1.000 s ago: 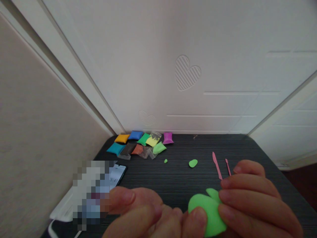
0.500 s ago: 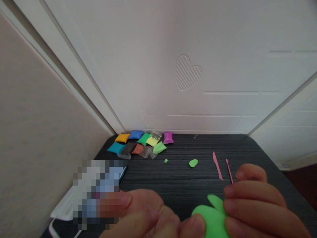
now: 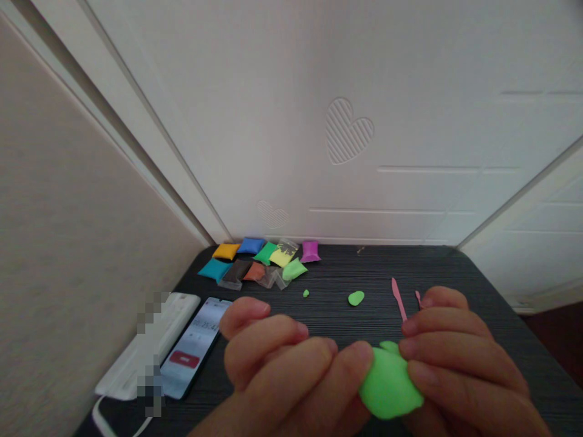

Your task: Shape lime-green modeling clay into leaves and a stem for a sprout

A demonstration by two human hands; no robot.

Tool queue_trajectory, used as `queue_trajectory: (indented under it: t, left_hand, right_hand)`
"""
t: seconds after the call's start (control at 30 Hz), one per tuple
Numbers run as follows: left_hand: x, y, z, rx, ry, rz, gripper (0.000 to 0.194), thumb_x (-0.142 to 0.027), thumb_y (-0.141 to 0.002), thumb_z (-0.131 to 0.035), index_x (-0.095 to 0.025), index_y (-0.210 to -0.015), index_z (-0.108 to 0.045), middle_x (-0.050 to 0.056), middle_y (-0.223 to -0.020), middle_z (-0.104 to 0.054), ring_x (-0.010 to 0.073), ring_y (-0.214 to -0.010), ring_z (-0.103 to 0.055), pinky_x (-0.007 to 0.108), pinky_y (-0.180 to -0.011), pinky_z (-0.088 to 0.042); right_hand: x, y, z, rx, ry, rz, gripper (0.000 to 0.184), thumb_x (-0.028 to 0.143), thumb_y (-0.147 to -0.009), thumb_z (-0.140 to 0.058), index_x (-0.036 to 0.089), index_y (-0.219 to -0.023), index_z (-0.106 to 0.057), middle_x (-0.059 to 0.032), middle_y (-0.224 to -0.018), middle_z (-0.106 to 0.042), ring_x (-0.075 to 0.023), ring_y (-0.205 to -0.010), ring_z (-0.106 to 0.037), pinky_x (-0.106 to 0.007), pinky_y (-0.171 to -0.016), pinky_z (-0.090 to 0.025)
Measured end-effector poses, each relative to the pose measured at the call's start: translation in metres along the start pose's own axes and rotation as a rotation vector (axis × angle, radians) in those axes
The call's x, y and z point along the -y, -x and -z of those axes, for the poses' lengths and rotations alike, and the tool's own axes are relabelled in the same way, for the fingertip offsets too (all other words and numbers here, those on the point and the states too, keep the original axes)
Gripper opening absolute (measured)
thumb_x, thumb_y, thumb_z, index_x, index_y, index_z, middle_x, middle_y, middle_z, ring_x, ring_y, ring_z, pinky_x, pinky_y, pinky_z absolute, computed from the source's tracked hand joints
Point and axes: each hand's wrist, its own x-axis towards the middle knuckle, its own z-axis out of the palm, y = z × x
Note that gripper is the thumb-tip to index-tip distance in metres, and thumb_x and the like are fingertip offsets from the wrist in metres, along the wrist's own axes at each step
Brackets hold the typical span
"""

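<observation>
Left hand is curled mostly closed, pinching the left side of a green lump; right hand has bent fingers gripping its right side. The lump's up over the near table, smooth, bright lime, kinda roundish with a pointy right corner, and a small green flap peeks out behind. Farther off there's a flat green oval, plus a tiny green blob left of that.

On a black tabletop, plump coloured packets and two light-green lumps are laid beyond the left hand, a smartphone and oblong white device leftward, slim pink tools beyond the right hand.
</observation>
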Motion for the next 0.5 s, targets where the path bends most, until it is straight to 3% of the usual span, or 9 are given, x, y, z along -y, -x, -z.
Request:
queue_trajectory:
  t: [0.1,0.27,0.37,0.5]
  left_hand:
    - [0.005,-0.011,-0.004,0.063,0.077,-0.026,0.017,-0.024,-0.068,-0.062,-0.022,-0.084,-0.062,0.002,-0.067,-0.051,0.0182,-0.072,-0.047,0.040,-0.078,-0.038]
    - [0.004,-0.014,-0.015,0.030,0.164,0.062,0.019,-0.015,-0.063,-0.065,-0.019,-0.082,-0.062,0.000,-0.068,-0.055,0.0172,-0.072,-0.051,0.039,-0.078,-0.039]
    - [0.004,-0.012,-0.019,0.056,0.250,0.200,0.017,-0.010,-0.065,-0.063,-0.019,-0.080,-0.061,0.000,-0.069,-0.055,0.0162,-0.072,-0.052,0.037,-0.076,-0.041]
    - [0.007,-0.008,-0.025,-0.022,0.356,0.393,0.014,-0.009,-0.069,-0.059,-0.020,-0.078,-0.058,0.000,-0.075,-0.055,0.0150,-0.075,-0.053,0.035,-0.076,-0.043]
  right_hand:
    - [-0.001,-0.007,-0.008,-0.062,-0.082,0.044,0.021,0.005,-0.068,-0.059,0.018,-0.084,-0.055,-0.0010,-0.075,-0.061,-0.0150,-0.071,-0.059,-0.040,-0.077,-0.047]
    - [0.002,-0.008,-0.020,-0.145,-0.242,-0.112,0.033,-0.002,-0.065,-0.055,0.015,-0.093,-0.056,-0.0039,-0.079,-0.061,-0.0169,-0.074,-0.058,-0.039,-0.073,-0.048]
    - [0.001,-0.004,-0.023,-0.136,-0.336,-0.231,0.037,0.000,-0.067,-0.056,0.015,-0.101,-0.055,-0.0053,-0.083,-0.060,-0.0183,-0.078,-0.057,-0.035,-0.068,-0.048]
    - [-0.003,-0.001,-0.021,-0.028,-0.332,-0.419,0.037,0.010,-0.072,-0.056,0.018,-0.108,-0.052,-0.0066,-0.093,-0.058,-0.0182,-0.083,-0.056,-0.031,-0.069,-0.047]
